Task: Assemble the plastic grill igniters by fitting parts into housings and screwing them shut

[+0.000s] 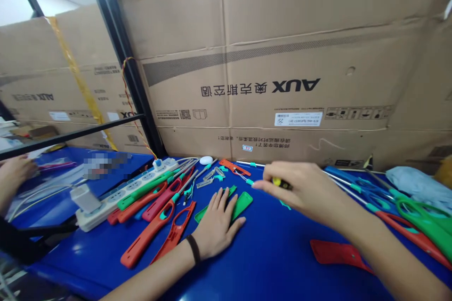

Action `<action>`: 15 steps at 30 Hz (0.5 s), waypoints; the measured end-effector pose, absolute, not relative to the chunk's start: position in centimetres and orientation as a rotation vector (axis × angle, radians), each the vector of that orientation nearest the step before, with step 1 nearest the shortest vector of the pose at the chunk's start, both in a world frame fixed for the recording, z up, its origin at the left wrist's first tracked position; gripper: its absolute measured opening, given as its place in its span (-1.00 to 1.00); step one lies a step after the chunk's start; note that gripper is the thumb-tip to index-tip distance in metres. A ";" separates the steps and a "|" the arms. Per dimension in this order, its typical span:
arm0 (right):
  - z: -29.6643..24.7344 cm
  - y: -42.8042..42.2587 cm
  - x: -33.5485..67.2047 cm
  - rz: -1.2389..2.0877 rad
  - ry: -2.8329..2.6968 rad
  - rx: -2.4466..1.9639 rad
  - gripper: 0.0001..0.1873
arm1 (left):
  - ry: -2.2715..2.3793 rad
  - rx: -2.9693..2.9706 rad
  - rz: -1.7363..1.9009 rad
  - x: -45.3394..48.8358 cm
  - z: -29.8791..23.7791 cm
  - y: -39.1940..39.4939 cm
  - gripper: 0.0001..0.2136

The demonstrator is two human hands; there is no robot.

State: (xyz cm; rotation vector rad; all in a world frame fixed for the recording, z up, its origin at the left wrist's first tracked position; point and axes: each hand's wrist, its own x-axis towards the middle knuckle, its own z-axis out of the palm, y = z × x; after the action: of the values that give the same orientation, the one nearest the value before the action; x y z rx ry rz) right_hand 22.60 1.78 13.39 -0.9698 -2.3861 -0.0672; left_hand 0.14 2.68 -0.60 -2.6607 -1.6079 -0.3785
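My left hand (217,225), with a dark wristband, lies flat on the blue worktable (106,273), its fingers spread over a green plastic handle shell (242,206). A second green piece (208,209) sits partly under those fingers. My right hand (293,188) hangs just above the table, pinching a small yellow-and-black screwdriver (280,182). Its tip is hidden. Close by my left wrist lies a red loop-handled tool (173,235), and an orange one (146,237) lies beside it.
A white power strip (123,193) with a cord runs along the table's left side. Green, blue and red long-handled tools (420,218) lie at the right. Behind stand cardboard boxes (275,89) and a black metal rack post (122,47). A co-worker's hand (14,174) rests at far left.
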 end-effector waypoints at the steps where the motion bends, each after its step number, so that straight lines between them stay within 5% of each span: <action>1: 12.1 2.0 23.2 -0.028 -2.429 -1.088 -0.69 | -1.524 -2.766 -0.353 0.5 -0.5 2.6 -0.44; 7: 5.6 3.5 26.8 0.239 -2.371 -1.551 -0.83 | -0.872 -3.224 -0.214 2.0 1.5 3.0 -0.44; 15: 2.6 4.2 28.9 0.232 -2.318 -1.523 -0.76 | -0.742 -3.122 -0.408 3.7 2.6 3.0 -0.46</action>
State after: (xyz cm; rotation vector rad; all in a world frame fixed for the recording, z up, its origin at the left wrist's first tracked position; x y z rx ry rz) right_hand 28.93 4.18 2.62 -1.5229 -2.3183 0.2320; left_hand 3.74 3.00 2.63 -3.1220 -0.7416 -0.4085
